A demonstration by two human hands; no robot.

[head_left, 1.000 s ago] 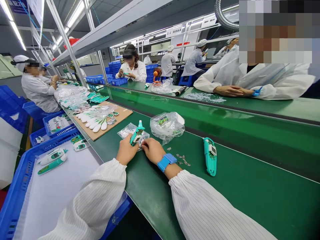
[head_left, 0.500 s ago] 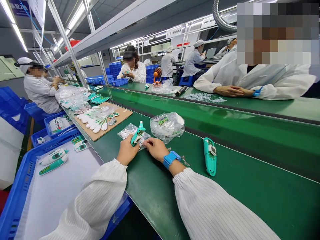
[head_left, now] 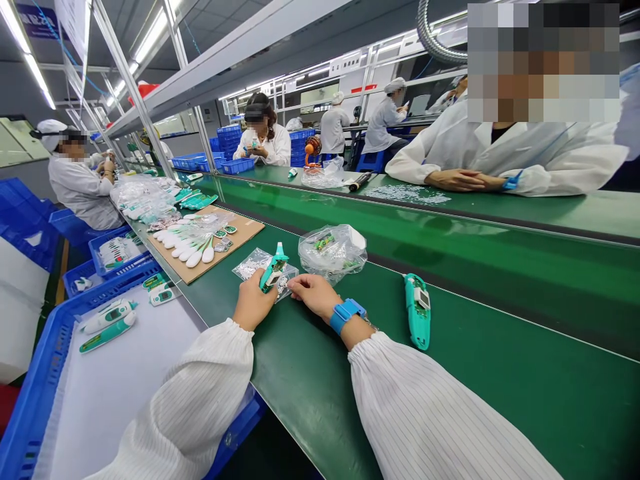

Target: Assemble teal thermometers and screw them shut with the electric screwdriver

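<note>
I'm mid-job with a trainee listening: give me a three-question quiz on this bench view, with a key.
1. Which hand holds the white-tipped teal plastic device?
2. In the picture, the unheld teal plastic device lies where, relative to the crumpled clear plastic bag?
A) left
B) right
C) inside
3. Fill in: the white spoon-shaped pieces lie on ____.

Key:
1. The left hand
2. B
3. a brown cardboard sheet

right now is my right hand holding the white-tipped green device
No, your left hand holds that green device; your right hand is beside it.
</note>
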